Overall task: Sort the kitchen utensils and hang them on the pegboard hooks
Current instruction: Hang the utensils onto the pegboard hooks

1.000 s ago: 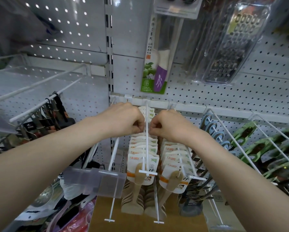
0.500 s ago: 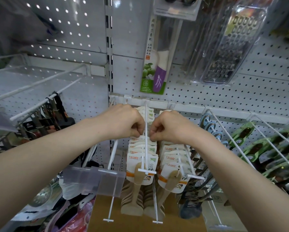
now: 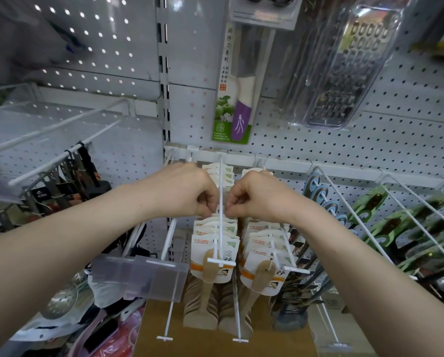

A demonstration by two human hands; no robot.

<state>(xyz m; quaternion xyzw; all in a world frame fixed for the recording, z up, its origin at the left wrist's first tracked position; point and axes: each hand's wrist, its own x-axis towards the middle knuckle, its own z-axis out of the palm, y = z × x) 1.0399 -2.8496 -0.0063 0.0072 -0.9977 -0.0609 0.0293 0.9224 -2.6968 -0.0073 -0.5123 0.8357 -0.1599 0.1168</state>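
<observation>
Several carded wooden spoons (image 3: 214,256) hang in a row on a white pegboard hook (image 3: 220,191). A second row of the same spoons (image 3: 264,264) hangs on the hook to its right. My left hand (image 3: 182,191) and my right hand (image 3: 257,195) sit on either side of the middle hook, fingers curled. Each pinches the top edge of a spoon card on that hook, midway along it. The card they pinch is mostly hidden under my fingers.
A packaged knife (image 3: 237,99) and a grater in clear plastic (image 3: 344,73) hang above. Green-carded utensils (image 3: 370,210) fill hooks at right, dark tools (image 3: 69,176) at left. A clear price-tag holder (image 3: 141,279) juts out lower left; a cardboard box (image 3: 215,338) lies below.
Both hands have slid a little toward me along the middle hook, still pinching the card. The view has shifted slightly.
</observation>
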